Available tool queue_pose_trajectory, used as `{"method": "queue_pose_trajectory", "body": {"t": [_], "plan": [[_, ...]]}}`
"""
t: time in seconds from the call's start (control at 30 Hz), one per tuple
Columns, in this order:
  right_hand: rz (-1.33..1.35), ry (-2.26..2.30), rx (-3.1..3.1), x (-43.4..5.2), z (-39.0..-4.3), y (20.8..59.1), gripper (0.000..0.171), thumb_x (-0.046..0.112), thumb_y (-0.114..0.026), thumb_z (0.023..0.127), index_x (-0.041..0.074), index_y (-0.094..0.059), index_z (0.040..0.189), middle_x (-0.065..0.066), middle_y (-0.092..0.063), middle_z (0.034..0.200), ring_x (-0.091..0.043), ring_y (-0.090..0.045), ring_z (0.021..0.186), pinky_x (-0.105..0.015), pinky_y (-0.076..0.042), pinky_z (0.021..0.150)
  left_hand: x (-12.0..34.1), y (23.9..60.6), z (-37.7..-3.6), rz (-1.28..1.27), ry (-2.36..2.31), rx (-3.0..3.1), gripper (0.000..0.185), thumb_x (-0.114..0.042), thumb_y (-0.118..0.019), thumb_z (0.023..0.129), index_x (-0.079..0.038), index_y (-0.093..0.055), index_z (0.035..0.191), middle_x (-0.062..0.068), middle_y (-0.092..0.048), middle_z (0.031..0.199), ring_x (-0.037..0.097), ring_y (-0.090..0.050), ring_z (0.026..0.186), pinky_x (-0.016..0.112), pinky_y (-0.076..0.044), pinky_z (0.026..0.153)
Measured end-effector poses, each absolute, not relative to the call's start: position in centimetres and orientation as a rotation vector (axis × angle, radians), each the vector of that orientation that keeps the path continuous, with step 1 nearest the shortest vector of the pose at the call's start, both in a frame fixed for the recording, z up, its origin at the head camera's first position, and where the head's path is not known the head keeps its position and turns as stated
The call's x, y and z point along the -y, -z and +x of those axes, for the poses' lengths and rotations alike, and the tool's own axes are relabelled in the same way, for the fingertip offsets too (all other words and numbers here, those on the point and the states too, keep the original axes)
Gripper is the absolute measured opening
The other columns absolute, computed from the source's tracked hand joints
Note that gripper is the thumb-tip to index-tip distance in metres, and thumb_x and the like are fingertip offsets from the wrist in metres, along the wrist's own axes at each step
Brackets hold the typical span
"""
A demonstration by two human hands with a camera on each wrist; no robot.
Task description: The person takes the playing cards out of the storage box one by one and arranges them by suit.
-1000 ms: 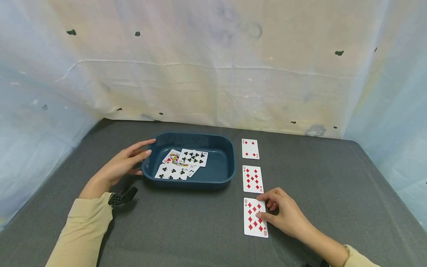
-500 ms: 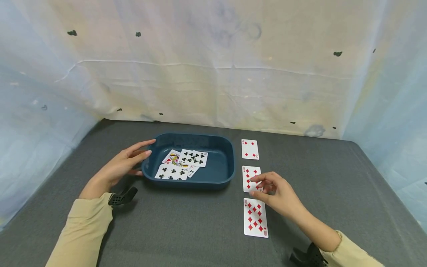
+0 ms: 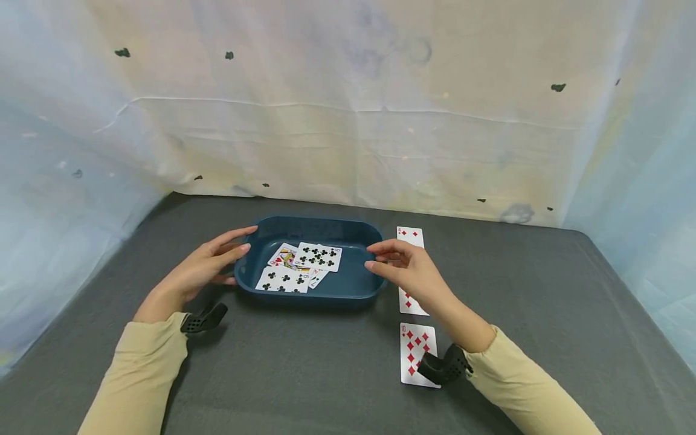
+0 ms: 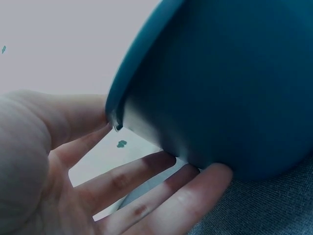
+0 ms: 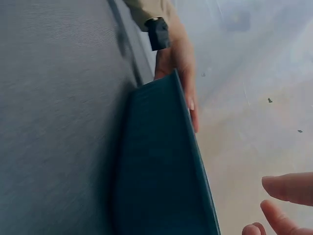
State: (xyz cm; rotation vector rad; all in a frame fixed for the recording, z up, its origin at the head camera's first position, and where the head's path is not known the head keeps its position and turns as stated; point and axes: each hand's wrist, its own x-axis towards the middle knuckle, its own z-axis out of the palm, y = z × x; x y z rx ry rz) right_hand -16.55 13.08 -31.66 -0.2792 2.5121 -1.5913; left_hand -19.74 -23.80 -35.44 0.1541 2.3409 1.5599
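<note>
A dark blue tray [image 3: 318, 296] sits on the grey table and holds several face-up cards [image 3: 301, 266], mostly clubs. My left hand [image 3: 209, 263] lies against the tray's left wall with straight fingers [image 4: 161, 196] on the wall [image 4: 220, 88]. My right hand [image 3: 405, 269] hovers at the tray's right rim, fingers relaxed and holding nothing. In the right wrist view its fingertips [image 5: 288, 188] show just off the rim [image 5: 190, 147]; I cannot tell if they touch. Right of the tray lie a four of diamonds [image 3: 412, 234], a nine of diamonds [image 3: 410, 304] partly under my wrist, and a ten of diamonds [image 3: 414, 350].
A grey cloth [image 3: 544, 302] covers the table. Pale draped sheets [image 3: 348, 121] close it in at the back and on both sides. A black wrist mount [image 3: 202, 318] sits on my left sleeve, another [image 3: 441, 367] on my right.
My right hand left the ten of diamonds and moved up and left, past the nine, to the tray's right rim. The left hand and tray stayed put.
</note>
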Motion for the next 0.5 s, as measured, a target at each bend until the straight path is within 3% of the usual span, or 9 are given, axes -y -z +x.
{"method": "queue_pose_trajectory", "body": {"t": [0.23, 0.5], "plan": [[-0.271, 1.643, -2.416, -9.3, -19.3, 31.9, 0.039, 0.018, -0.071, 0.087, 0.006, -0.063, 0.123, -0.015, -0.063, 0.122, -0.022, -0.059, 0.108, -0.040, -0.047, 0.097, 23.6, 35.5, -19.7, 0.145, -1.560, -2.350, 0.061, -0.041, -0.050, 0.099, -0.025, -0.025, 0.153, 0.023, -0.025, 0.155, 0.043, -0.035, 0.135, 0.045, -0.054, 0.083], [-0.215, 1.570, -2.456, -6.1, -21.9, 33.7, 0.037, 0.016, -0.072, 0.086, 0.003, -0.064, 0.119, -0.014, -0.064, 0.122, -0.025, -0.059, 0.108, -0.038, -0.049, 0.092, 23.7, 35.6, -19.7, 0.136, -1.569, -2.356, 0.062, -0.043, -0.052, 0.098, -0.026, -0.026, 0.152, 0.022, -0.025, 0.154, 0.044, -0.037, 0.134, 0.045, -0.055, 0.083]]}}
